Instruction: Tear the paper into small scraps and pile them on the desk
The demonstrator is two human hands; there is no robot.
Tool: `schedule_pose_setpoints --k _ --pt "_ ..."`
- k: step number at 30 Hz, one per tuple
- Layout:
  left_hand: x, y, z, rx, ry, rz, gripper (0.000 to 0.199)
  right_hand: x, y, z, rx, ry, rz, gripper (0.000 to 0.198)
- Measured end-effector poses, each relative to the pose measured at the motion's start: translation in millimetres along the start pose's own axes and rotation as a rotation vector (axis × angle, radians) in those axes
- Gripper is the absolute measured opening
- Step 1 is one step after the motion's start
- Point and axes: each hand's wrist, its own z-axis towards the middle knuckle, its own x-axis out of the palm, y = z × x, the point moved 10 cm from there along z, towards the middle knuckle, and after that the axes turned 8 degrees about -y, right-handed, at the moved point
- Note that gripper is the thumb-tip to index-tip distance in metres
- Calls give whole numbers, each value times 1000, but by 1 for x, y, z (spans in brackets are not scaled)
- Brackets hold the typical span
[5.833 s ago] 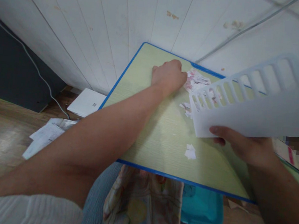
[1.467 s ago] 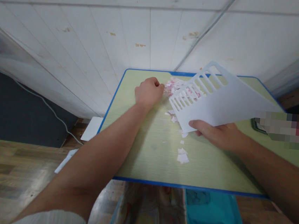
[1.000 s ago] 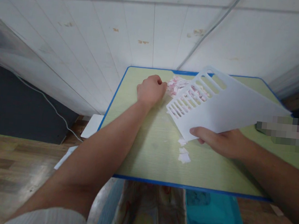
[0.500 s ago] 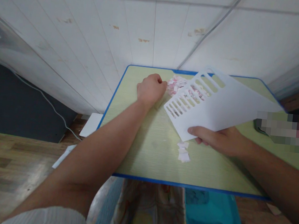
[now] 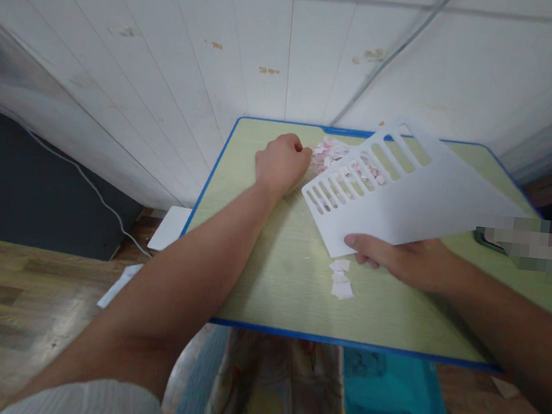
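Observation:
My right hand (image 5: 398, 258) grips a thin white sheet with a row of long slots (image 5: 395, 209) by its near edge, thumb on top. The sheet is tilted above the table, and its slotted side covers part of a pile of pink and white torn paper scraps (image 5: 327, 152). At the pile's left side is my left hand (image 5: 283, 162), closed with curled fingers; whatever is inside it, if anything, is hidden. Several white paper pieces (image 5: 342, 287) lie below the sheet's near corner.
A pale green table (image 5: 272, 298) with a blue edge stands against a white panelled wall (image 5: 171, 80). A dark object (image 5: 490, 242) lies at the right, partly pixelated. Below the table edge is a turquoise plastic tub (image 5: 398, 401). A grey cable (image 5: 393, 55) runs down the wall.
The camera view has shifted slightly. The slotted sheet has tilted a little, its far end now further right. My left hand stays closed beside the scraps.

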Motion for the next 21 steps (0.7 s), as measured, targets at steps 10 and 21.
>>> schedule_pose_setpoints --k 10,21 --pt "1 0 0 0 3 -11 15 -11 -13 -2 108 -54 87 38" --pt "2 2 1 -19 29 -34 17 2 10 -8 34 105 98 31"
